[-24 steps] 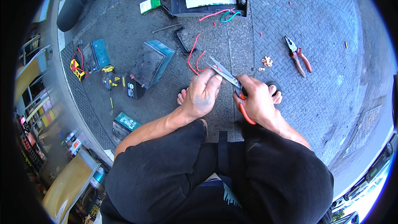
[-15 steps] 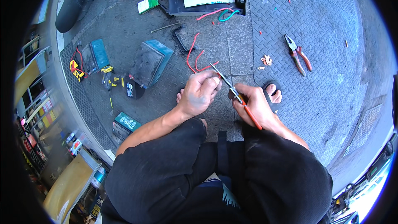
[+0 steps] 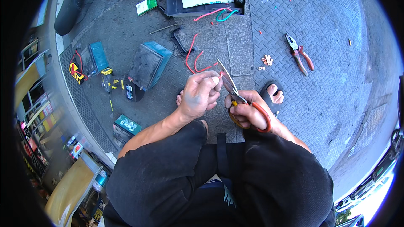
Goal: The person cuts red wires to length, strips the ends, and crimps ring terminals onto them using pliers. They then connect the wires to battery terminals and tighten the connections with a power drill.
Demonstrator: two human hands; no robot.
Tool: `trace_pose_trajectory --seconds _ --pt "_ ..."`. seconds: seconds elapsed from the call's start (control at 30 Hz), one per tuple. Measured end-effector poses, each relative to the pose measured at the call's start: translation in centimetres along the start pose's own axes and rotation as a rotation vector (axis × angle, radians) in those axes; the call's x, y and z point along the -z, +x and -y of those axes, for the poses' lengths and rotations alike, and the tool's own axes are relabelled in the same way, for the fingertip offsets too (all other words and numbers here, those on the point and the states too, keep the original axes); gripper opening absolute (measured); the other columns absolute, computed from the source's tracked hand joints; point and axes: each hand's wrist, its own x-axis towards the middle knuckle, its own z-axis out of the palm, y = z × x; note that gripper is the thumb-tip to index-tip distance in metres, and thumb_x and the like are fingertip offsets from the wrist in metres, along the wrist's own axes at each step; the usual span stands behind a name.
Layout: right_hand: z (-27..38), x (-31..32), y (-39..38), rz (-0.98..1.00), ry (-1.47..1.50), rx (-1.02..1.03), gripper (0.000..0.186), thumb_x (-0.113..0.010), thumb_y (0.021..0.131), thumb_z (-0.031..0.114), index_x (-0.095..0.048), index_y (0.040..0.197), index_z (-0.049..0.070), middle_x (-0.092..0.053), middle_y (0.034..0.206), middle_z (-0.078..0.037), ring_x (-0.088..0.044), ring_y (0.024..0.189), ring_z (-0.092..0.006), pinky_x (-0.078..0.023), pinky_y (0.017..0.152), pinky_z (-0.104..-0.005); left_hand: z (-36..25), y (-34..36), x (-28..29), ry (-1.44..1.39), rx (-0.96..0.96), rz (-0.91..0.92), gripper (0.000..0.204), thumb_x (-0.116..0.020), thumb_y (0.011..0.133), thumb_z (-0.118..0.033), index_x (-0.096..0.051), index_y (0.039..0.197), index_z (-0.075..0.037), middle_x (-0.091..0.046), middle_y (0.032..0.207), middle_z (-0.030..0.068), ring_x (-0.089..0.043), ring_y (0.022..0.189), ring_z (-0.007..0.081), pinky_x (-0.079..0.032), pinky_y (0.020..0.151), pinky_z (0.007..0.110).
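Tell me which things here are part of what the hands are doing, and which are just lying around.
In use:
left hand pinching the red wire
right hand holding the orange-handled scissors

Lying about:
red-handled pliers
small metal terminals
blue-topped battery
green box

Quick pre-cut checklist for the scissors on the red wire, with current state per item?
1. Left hand grips the red wire near its end: ok.
2. Right hand has fingers through the orange handles of the scissors: ok.
3. Blades meet the wire end at the left fingertips: ok, though whether they sit around the wire cannot tell.
4. Left fingertips clear of the blades: not ok, they sit right beside them.
5. Wire slack free on the ground, loops lying unsnagged: ok.
6. Pliers and small terminals lie on the pavement to the right: ok.
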Motion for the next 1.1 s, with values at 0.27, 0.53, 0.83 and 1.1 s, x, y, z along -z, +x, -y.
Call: trace_pose_trajectory --seconds 0.27,0.53,0.83,1.1 --pt "-0.9 0.0 1.2 -0.385 -0.773 0.379 0.023 -0.072 0.087 0.002 -0.068 0.110 0.000 -0.061 0.078 -0.008 -0.063 0.068 -0.0190 -0.050 0.065 -0.0358 -0.2 0.0 -0.2 0.528 -0.238 -0.053 0.025 -0.058 0.114 -0.020 -0.067 0.102 0.001 -0.051 0.063 -0.0001 -0.048 0.052 0.0100 -0.035 0.051 0.030" --pt "0.2 -0.2 1.8 -0.659 -1.324 0.663 0.041 -0.085 0.083 0.017 -0.065 0.117 0.005 -0.071 0.097 -0.019 -0.073 0.085 -0.0411 -0.059 0.073 -0.0492 -1.1 -0.3 -0.7 0.894 -0.587 -0.096 0.018 -0.058 0.112 -0.011 -0.069 0.108 0.003 -0.060 0.068 0.0166 -0.063 0.056 0.0305 -0.044 0.054 0.041" --pt "-0.1 -0.1 1.2 -0.541 -0.867 0.488 0.018 -0.073 0.098 0.019 -0.064 0.098 0.004 -0.058 0.064 -0.007 -0.057 0.051 -0.0237 -0.043 0.051 -0.0392 -0.6 -0.3 1.4 0.697 -0.424 0.008 0.027 -0.054 0.114 -0.017 -0.067 0.100 0.002 -0.056 0.064 0.0084 -0.054 0.051 0.0175 -0.038 0.050 0.035" --pt "0.0 1.4 0.6 -0.740 -0.734 0.406 0.021 -0.072 0.096 0.008 -0.064 0.116 0.006 -0.061 0.077 -0.003 -0.062 0.070 -0.0151 -0.049 0.065 -0.0345 -1.0 -1.3 2.4 0.091 -0.074 0.228 0.035 -0.051 0.118 -0.032 -0.062 0.110 0.000 -0.038 0.070 -0.0069 -0.033 0.057 0.0029 -0.032 0.051 0.024"
